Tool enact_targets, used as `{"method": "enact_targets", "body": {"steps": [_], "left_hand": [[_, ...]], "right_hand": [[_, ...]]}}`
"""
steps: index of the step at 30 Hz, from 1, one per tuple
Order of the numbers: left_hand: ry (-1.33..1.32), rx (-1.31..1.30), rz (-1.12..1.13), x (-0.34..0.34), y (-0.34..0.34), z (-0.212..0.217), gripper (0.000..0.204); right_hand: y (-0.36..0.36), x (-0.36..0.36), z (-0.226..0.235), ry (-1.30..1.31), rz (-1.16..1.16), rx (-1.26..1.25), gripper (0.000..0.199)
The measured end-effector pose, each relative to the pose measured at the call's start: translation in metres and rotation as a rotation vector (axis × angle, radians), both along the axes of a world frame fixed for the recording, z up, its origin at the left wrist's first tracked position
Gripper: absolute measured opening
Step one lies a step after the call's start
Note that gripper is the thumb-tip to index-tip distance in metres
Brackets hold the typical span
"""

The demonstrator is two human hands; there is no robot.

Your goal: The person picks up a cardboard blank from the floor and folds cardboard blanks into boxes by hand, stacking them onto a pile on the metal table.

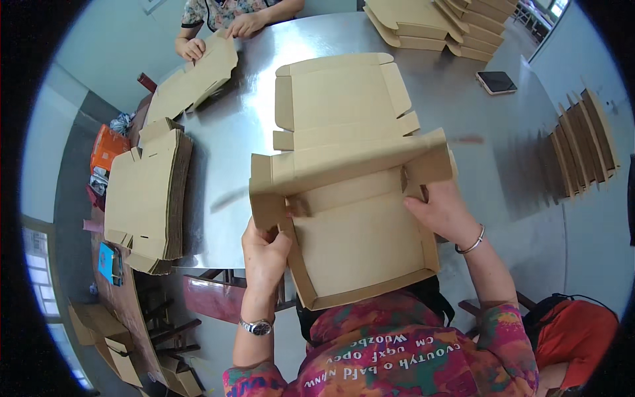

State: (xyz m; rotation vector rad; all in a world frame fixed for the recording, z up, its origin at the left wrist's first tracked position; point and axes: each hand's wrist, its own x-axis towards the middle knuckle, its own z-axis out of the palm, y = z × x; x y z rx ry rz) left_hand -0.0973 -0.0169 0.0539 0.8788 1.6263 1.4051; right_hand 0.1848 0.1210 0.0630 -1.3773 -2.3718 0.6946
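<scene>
Pinches the corrugated mailer box at six o'clock on the desk, left grip at nine, right grip at three; has front wall raised, twelve-o'clock lid yet to close

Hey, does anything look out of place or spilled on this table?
Nothing looks spilled or clearly damaged. The stack of brown cardboard boxes at the far right of the shiny grey metal table looks slightly askew, since its edges don't line up.
</scene>
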Motion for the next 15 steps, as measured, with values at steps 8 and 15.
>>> {"method": "enact_targets", "body": {"steps": [8,15], "left_hand": [[-0.041,0.003,-0.083,-0.007,-0.004,0.001,0.021],[-0.025,0.006,-0.125,0.001,-0.007,0.024,0.04]], "right_hand": [[0.005,0.038,0.009,0.23,0.469,-0.127,0.079],[0.017,0.048,0.008,0.452,0.66,-0.55,0.076]]}}
